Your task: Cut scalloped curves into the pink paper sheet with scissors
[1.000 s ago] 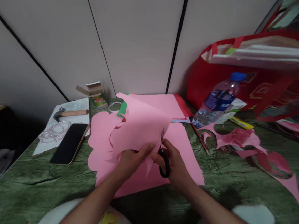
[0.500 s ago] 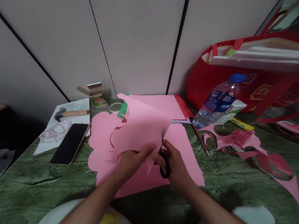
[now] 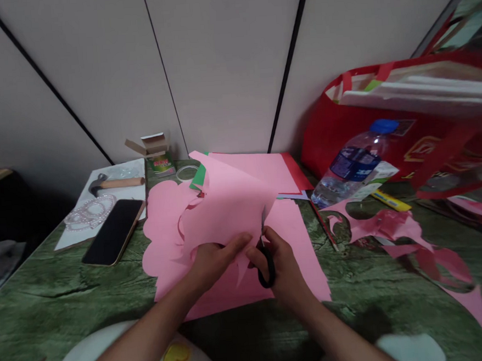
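My left hand [image 3: 217, 259] grips a pink sheet of paper [image 3: 226, 209] along its lower edge, thumb on top and the other fingers hidden beneath. The sheet is lifted and curls toward the wall. In my right hand [image 3: 282, 260] is a pair of scissors [image 3: 266, 264] with black handles, thumb in one loop. Their blades point away from me and lie at the right part of the sheet. Under both hands spreads a stack of pink paper [image 3: 299, 253], with a scalloped pink piece [image 3: 159, 224] on its left side.
At left lie a phone [image 3: 113, 232], a bead string [image 3: 88, 213] and a hammer [image 3: 121, 183]; a small open box [image 3: 159, 158] stands behind. On the right are a water bottle [image 3: 351, 162], a red bag [image 3: 323, 125], a pencil [image 3: 323, 224], a yellow cutter [image 3: 391, 199] and pink scraps [image 3: 401, 224].
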The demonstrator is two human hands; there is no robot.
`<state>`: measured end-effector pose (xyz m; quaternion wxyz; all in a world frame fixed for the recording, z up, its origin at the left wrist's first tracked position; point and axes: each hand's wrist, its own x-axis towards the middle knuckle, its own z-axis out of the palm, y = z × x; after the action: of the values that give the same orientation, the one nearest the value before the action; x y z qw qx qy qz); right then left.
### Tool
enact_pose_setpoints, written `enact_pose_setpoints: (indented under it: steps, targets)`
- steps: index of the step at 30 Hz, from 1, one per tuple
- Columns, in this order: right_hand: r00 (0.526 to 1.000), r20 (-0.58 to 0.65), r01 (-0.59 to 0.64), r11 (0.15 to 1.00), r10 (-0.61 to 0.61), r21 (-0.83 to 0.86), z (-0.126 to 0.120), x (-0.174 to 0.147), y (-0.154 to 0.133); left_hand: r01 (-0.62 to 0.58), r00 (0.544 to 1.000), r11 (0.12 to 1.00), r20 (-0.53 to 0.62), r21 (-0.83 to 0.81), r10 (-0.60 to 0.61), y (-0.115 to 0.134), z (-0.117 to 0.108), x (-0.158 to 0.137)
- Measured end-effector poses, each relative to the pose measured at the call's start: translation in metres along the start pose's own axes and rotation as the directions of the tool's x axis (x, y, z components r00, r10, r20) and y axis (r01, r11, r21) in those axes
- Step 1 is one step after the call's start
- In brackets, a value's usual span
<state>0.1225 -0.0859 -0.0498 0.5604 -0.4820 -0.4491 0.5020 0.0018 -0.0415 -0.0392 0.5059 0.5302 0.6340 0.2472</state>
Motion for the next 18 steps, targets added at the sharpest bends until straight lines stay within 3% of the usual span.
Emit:
enact_pose_setpoints:
  steps: [10, 18]
  targets:
    - [1.0, 0.002, 0.017, 0.998, -0.018, 0.059, -0.0012, 0.0029, 0.0007, 0.025, 1.0, 0.996, -0.002, 0.083, -0.025, 0.0019, 0.0004, -0.0008]
    - [1.0, 0.007, 0.003, 0.999, -0.003, 0.033, -0.0029, 0.005, 0.0007, 0.036, 0.999, 0.998, 0.01, 0.046, -0.037, -0.0011, 0.0009, 0.001]
